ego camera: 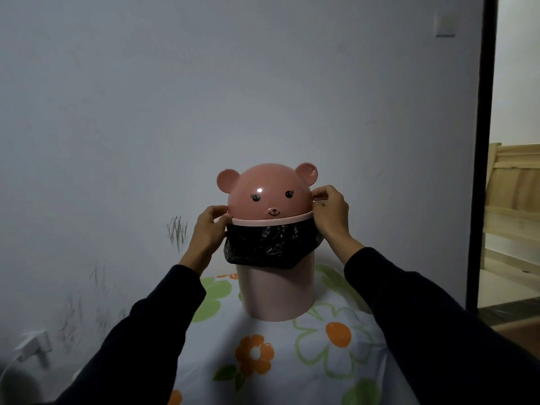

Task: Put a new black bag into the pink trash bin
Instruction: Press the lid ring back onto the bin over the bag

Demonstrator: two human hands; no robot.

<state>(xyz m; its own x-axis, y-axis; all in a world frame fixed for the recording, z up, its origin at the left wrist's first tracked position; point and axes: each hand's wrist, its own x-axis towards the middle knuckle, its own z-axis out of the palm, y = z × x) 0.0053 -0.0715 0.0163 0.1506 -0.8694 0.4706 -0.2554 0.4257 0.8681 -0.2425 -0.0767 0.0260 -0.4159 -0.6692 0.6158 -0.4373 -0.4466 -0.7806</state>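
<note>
The pink trash bin (276, 290) stands upright on a flowered cloth. Its bear-faced pink dome lid (268, 194) sits on top, tilted slightly, higher on the right. A black bag (267, 244) lines the bin and folds out over its rim, hanging down the outside below the lid. My left hand (208, 232) pinches the lid's left edge with curled fingers. My right hand (331, 213) pinches the lid's right edge, a bit higher. The inside of the bin is hidden.
The flowered cloth (280, 355) covers the surface under the bin. A white wall (146, 112) rises close behind. A dark door frame (482, 171) stands at the right, with wooden furniture (514, 194) beyond. A white plug (32, 346) sits low on the left wall.
</note>
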